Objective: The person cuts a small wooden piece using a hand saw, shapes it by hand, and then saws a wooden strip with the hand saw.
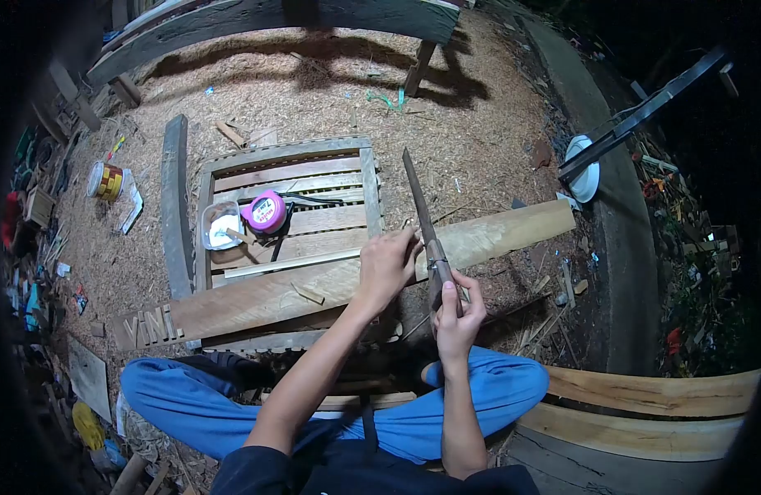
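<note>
My right hand (458, 318) is wrapped round the dark wooden handle of a long knife (420, 198). Its narrow blade points up and away from me, just right of my left hand. My left hand (387, 271) is closed over a thin pale wood strip (294, 264), which runs out to the left; the fingertips are partly hidden. Under both hands a long wooden board (496, 238) lies across a slatted wooden frame. A small wood offcut (308, 293) rests on the board, and short wood pieces (153, 327) stand out in letter-like shapes at its left end.
On the slats are a pink tape measure (268, 212) and a clear plastic tub (221, 226) with white contents. A yellow-and-red container (106, 181) sits at left on shavings-covered ground. A heavy wooden bench (273, 37) stands ahead; planks (645, 390) lie at right.
</note>
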`<action>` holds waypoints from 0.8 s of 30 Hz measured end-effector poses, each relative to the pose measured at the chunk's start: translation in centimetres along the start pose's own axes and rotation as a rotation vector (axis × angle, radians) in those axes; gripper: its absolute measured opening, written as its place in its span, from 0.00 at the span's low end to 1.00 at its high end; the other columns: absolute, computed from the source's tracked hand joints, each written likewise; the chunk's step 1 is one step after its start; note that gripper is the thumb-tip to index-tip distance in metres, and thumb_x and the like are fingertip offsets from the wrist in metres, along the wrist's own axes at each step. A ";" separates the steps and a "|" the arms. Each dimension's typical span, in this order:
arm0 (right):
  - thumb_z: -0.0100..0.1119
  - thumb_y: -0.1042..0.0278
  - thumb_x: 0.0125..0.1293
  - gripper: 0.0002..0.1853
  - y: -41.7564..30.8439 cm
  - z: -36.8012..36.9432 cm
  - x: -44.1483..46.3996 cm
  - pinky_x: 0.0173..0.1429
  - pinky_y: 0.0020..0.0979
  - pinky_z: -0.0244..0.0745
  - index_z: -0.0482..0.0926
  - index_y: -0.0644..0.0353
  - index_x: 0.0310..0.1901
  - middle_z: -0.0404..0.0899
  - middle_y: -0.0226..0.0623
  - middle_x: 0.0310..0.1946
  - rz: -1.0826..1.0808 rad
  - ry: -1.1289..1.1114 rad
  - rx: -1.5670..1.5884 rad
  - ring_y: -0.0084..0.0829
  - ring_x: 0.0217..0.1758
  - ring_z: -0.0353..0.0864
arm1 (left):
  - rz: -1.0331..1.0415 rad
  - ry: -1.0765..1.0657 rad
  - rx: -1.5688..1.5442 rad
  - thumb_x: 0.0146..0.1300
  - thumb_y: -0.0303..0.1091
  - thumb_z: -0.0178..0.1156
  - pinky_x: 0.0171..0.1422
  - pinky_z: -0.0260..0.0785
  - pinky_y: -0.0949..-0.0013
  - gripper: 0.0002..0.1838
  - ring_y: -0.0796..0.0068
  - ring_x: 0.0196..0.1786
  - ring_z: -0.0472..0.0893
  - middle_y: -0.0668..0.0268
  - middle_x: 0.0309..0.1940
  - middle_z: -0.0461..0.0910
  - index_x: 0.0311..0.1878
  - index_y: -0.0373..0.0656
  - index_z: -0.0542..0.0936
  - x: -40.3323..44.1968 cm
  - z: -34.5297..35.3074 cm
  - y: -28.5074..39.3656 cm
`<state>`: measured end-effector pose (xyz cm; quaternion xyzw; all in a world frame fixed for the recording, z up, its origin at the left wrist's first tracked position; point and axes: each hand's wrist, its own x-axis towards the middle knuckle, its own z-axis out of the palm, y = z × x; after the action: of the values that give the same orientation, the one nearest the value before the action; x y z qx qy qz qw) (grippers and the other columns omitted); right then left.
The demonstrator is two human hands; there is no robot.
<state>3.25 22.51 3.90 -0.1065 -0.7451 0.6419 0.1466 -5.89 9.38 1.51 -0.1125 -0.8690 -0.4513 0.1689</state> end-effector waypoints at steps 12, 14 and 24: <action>0.57 0.66 0.79 0.14 -3.1 -0.2 -3.1 0.42 0.25 0.76 0.77 0.67 0.57 0.81 0.35 0.40 -0.052 -0.008 -0.171 0.21 0.38 0.79 | 0.030 0.032 0.060 0.64 0.34 0.69 0.44 0.76 0.51 0.14 0.49 0.37 0.85 0.55 0.34 0.87 0.52 0.43 0.86 -0.3 0.7 -0.7; 0.55 0.67 0.80 0.11 -1.2 -3.1 -5.7 0.21 0.20 0.58 0.75 0.63 0.58 0.73 0.26 0.24 0.024 -0.023 -0.055 0.10 0.18 0.62 | 0.006 0.023 0.090 0.64 0.34 0.69 0.44 0.76 0.52 0.14 0.50 0.37 0.86 0.55 0.34 0.88 0.52 0.43 0.86 0.3 0.6 -1.0; 0.59 0.67 0.77 0.16 -3.8 -2.0 -3.7 0.31 0.21 0.68 0.76 0.68 0.60 0.81 0.32 0.38 0.013 0.097 0.111 0.14 0.31 0.75 | 0.027 0.066 0.015 0.67 0.37 0.69 0.43 0.78 0.53 0.12 0.51 0.39 0.87 0.57 0.37 0.89 0.51 0.44 0.86 -0.4 0.6 -0.5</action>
<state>7.52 22.55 7.63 -0.1341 -0.6998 0.6770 0.1842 -5.78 9.55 0.65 -0.1077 -0.8648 -0.4457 0.2046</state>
